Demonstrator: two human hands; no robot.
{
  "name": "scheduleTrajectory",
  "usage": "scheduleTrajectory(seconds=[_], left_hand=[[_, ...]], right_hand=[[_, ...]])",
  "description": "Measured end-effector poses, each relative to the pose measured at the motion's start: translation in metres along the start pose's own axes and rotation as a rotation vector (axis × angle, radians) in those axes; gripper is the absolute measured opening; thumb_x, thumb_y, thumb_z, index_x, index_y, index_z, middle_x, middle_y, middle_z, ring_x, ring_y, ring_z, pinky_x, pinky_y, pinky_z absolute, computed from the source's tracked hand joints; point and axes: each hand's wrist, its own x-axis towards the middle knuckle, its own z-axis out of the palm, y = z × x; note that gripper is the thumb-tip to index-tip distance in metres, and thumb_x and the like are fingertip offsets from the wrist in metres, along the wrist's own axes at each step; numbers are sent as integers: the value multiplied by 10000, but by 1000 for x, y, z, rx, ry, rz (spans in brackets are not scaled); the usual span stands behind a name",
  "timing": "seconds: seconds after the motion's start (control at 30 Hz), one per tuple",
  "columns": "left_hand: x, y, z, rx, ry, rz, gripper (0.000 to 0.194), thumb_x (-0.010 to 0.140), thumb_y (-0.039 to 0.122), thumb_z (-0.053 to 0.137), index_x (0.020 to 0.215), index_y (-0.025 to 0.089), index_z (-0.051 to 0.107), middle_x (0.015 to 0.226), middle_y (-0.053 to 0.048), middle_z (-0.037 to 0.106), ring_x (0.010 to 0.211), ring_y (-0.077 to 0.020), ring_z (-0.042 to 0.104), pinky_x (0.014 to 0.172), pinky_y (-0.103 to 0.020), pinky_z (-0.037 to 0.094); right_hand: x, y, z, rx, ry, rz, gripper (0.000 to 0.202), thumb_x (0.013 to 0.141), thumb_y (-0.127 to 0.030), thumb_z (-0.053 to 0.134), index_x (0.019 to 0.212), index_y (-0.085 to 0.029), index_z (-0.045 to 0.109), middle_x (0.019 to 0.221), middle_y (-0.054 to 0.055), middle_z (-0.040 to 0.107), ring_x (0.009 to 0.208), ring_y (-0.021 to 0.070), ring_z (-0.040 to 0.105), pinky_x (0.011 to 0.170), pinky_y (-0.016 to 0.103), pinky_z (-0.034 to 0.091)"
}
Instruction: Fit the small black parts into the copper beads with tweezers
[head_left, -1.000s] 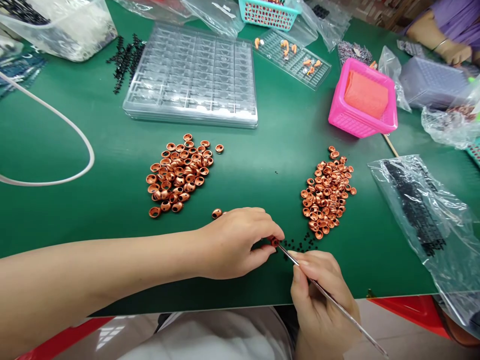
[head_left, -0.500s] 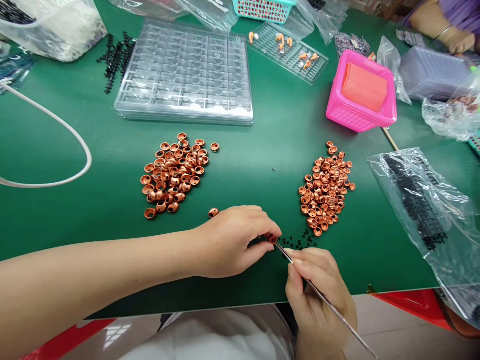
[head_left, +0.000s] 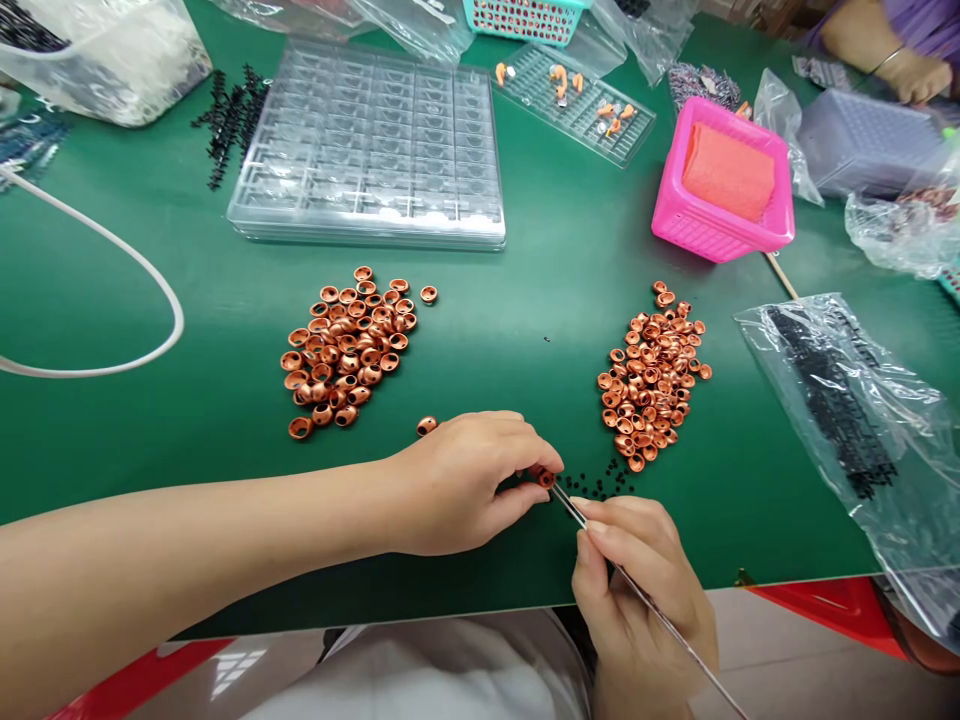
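Copper-coloured cup (head_left: pixel 546 479) at near middle of green table (head_left: pixel 487 340), pinched between left hand (head_left: pixel 465 485) thumb and finger. Right hand (head_left: pixel 649 585) gripping slim metal tweezers (head_left: pixel 570 508), tips at cup. Black bits (head_left: pixel 598 487) just right; left heap (head_left: pixel 349 342) and right heap (head_left: pixel 652 380) of cups farther off.

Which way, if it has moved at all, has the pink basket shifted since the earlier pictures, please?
No: against the stacked clear trays, the pink basket keeps its place; the whole view has shifted slightly.
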Motion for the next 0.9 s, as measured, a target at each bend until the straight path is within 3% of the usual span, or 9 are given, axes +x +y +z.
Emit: scheduleTrajectory(seconds=[0.17,0.6,0.77,0.9], left_hand=[[-1,-4,2,1,6,12,127,917,175,553,991,164,655,855,-31,691,807,-156,595,728,-252,461],[-2,-7,4,-13,16,51,125,919,144,559,1003,156,650,865,-37,682,823,-162,592,735,-251,462],[-3,-5,5,61,-8,74,146,960,126,496,997,134,637,871,-62,673,822,-170,582,732,-263,476],[-5,-2,6,144,39,147,151,984,128,457,997,122,607,862,-71,658,789,-164,562,695,-258,464]], right_hand=[[0,0,0,37,37,8,397,767,86,623,1065,-176,625,1011,64,728,878,180,667,719,379,558],[0,3,0,80,-7,16,426,759,108,620,1089,-161,627,1021,71,725,887,176,657,736,375,543],[1,3,1,98,3,49,390,776,88,613,1068,-170,634,1008,68,731,882,181,666,725,371,547],[0,4,0,89,20,73,348,808,47,600,1059,-193,633,965,54,739,859,187,689,720,372,564]])
